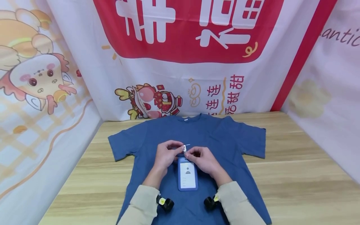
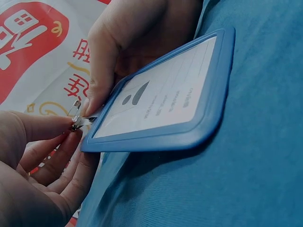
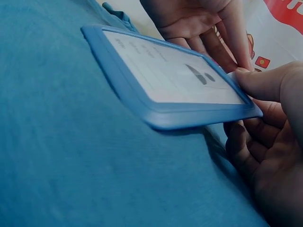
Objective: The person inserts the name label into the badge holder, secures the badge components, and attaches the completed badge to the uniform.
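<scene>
A blue-framed badge holder [image 1: 187, 189] with a white card lies against the front of a blue T-shirt [image 1: 222, 134]. At its top edge is a short strap with a metal safety-pin clip [image 1: 184, 148], whose thin pin sticks out to the right. My left hand [image 1: 165, 156] pinches this clip between thumb and fingers; the left wrist view shows the pin [image 2: 76, 108] rising above those fingertips. My right hand [image 1: 204, 160] pinches the strap just below, its thumb at the holder's top edge [image 3: 251, 106]. The holder's lower end tilts off the cloth in both wrist views.
The T-shirt is spread face up on a wood-grain table [image 1: 292, 175], collar at the far side. A printed white and red cloth [image 1: 182, 72] hangs behind, with more printed cloths at left and right. Small black cameras [image 1: 168, 204] sit at both wrists.
</scene>
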Demonstrator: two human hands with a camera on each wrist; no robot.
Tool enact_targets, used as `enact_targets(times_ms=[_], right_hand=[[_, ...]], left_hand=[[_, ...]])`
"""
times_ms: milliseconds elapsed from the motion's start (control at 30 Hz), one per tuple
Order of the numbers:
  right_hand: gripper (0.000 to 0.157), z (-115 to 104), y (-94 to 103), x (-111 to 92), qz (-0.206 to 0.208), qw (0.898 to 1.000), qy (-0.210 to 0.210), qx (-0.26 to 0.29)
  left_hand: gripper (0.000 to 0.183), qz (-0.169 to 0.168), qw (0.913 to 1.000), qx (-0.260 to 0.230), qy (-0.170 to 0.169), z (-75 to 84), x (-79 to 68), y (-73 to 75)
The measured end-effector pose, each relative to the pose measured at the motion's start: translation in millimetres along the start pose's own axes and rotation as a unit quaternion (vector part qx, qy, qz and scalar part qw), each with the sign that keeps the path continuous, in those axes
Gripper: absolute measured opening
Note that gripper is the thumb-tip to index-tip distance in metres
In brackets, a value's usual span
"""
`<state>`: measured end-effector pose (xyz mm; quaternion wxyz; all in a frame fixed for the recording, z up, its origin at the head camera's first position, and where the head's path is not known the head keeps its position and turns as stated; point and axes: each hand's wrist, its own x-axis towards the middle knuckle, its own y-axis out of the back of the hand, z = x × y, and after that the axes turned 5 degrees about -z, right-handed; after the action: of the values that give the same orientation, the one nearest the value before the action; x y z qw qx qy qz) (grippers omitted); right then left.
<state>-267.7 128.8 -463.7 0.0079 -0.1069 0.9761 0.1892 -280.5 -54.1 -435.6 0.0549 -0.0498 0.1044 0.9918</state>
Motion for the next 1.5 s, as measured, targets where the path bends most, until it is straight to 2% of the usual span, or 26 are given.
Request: enact_targets(times_ms=[167, 500, 733, 1100, 1200, 1367, 1500], right_hand=[[0.016, -1.9, -1.7, -0.4, 0.006, 1.000, 0.024, -0.017], [0.013, -1.6, -11.2, -5.6, 0.010, 0.999, 0.027, -0.046], [0.010, -0.1, -14.1, -9.0, 0.043, 0.998, 0.032, -0.037], [0.014, -3.2, -12.9, -7.5, 0.059, 0.997, 0.016, 0.043], [0.016, -6.7, -10.1, -6.4, 0.078, 0.994, 0.008, 0.071], [0.019, -7.5, -3.6, -5.4, 0.130, 0.984, 0.009, 0.125], [0.020, -5.0, 1.0, -5.3, 0.137, 0.980, 0.018, 0.141]], left_hand=[[0.013, 0.002, 1.0000, -0.004, -0.002, 1.0, 0.5, 0.4], [0.013, -0.002, 0.9998, -0.018, -0.007, -4.5, -3.2, 1.3], [0.017, -0.001, 0.9995, -0.031, -0.004, -3.9, -5.1, -1.4], [0.025, -0.001, 0.9989, -0.046, -0.005, -2.1, -6.0, 4.5], [0.025, 0.002, 0.9984, -0.056, -0.006, -0.2, -5.8, 6.9], [0.027, -0.019, 0.9978, -0.062, -0.012, 1.9, -6.7, 5.7], [0.028, -0.040, 0.9974, -0.057, -0.020, 2.4, -7.6, 2.3]])
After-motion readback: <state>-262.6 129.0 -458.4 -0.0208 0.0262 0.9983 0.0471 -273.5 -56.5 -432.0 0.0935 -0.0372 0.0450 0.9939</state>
